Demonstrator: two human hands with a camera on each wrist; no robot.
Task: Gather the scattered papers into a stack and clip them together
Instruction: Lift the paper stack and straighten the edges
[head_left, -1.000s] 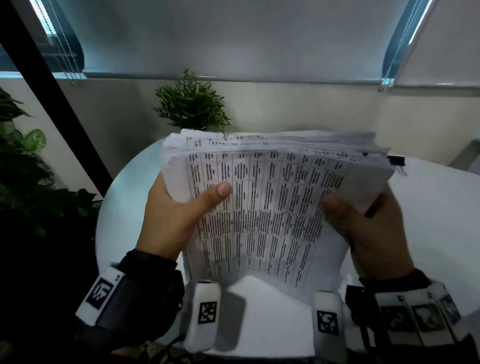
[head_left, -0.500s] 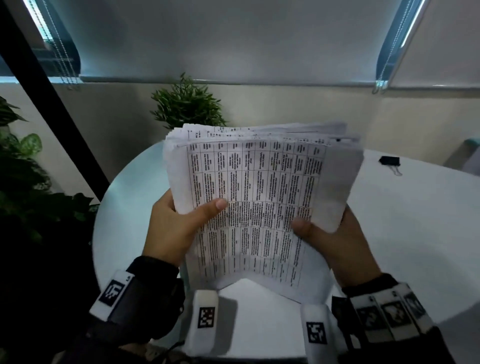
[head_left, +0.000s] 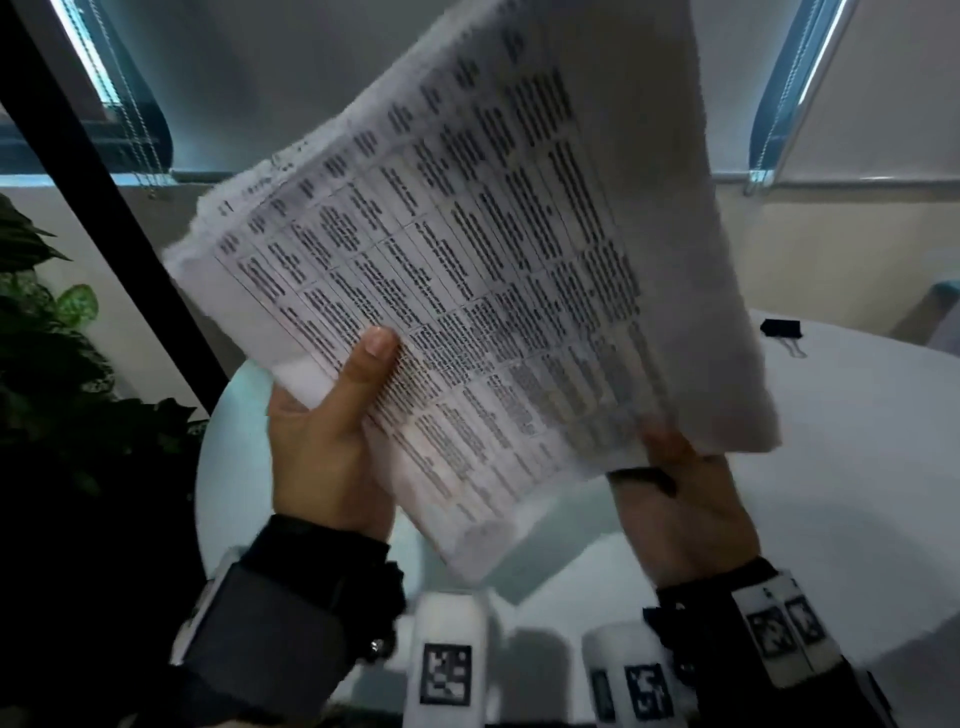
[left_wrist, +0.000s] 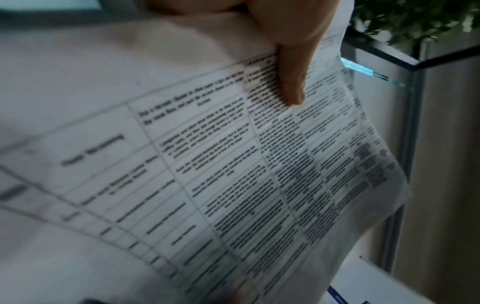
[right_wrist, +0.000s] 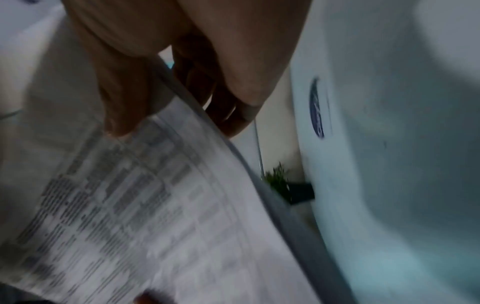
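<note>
**Paper stack held up in both hands**

The paper stack (head_left: 467, 291) is thick and white, with a printed table of dark words on the front sheet. Its edges look rough and uneven. It tilts in the air above the round white desk (head_left: 857, 467). The left hand (head_left: 327, 447) grips its lower left side, thumb on top. The right hand (head_left: 680, 499) seems to pinch the bottom right corner. A black binder clip (head_left: 781, 329) lies on the desk, well apart.

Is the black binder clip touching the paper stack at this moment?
Apart. The head view shows the binder clip lying on the white table, with bare tabletop between it and the paper stack held up in both hands.
</note>
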